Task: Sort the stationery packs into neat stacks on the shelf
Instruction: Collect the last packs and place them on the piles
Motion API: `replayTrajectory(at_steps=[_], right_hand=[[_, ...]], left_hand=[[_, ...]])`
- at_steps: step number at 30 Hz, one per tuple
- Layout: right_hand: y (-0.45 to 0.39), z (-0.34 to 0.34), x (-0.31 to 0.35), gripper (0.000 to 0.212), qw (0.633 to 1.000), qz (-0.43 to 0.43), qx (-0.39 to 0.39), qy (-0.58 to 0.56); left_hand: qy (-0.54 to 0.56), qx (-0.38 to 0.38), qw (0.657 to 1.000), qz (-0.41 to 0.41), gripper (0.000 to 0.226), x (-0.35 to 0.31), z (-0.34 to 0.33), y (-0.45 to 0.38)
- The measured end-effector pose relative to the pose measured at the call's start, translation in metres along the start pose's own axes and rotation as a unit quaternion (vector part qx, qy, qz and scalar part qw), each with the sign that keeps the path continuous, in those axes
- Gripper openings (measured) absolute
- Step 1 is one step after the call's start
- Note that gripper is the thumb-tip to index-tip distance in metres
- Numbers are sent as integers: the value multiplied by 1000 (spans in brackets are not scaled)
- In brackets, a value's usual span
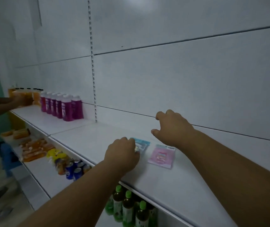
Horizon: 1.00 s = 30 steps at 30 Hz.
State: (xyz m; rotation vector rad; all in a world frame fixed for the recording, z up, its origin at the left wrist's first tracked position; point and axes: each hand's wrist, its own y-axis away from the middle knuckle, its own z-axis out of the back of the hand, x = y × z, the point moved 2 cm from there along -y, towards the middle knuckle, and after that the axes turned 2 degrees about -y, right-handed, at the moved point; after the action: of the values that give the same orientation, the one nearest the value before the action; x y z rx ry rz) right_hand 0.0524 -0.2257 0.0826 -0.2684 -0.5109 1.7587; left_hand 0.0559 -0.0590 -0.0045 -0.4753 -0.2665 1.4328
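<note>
Two flat stationery packs lie side by side on the white shelf (85, 141). The blue pack (143, 145) is on the left, and my left hand (122, 153) rests on its near left part, fingers curled over it. A pink pack (161, 155) lies just to its right, untouched. My right hand (172, 126) hovers above and behind the pink pack, fingers apart and bent, holding nothing.
Purple bottles (62, 106) and orange packs (24, 95) stand at the shelf's far left, where another person's hand (21, 100) reaches in. Lower shelves hold soda cans (75, 169), snack packs (34, 148) and green-capped bottles (127, 205).
</note>
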Motion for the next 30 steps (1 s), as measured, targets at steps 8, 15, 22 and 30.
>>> replayTrajectory(at_steps=[8, 15, 22, 30], right_hand=[[-1, -63, 12, 54, 984, -149, 58, 75], [25, -94, 20, 51, 934, -316, 117, 120], [19, -90, 30, 52, 907, -418, 48, -20], [52, -17, 15, 5, 893, -358, -245, -118]], left_hand=[[-61, 129, 989, -36, 48, 29, -43, -63], [101, 195, 974, -59, 83, 42, -43, -83], [261, 156, 953, -6, 56, 50, -39, -84], [630, 272, 714, 138, 4, 21, -15, -74]])
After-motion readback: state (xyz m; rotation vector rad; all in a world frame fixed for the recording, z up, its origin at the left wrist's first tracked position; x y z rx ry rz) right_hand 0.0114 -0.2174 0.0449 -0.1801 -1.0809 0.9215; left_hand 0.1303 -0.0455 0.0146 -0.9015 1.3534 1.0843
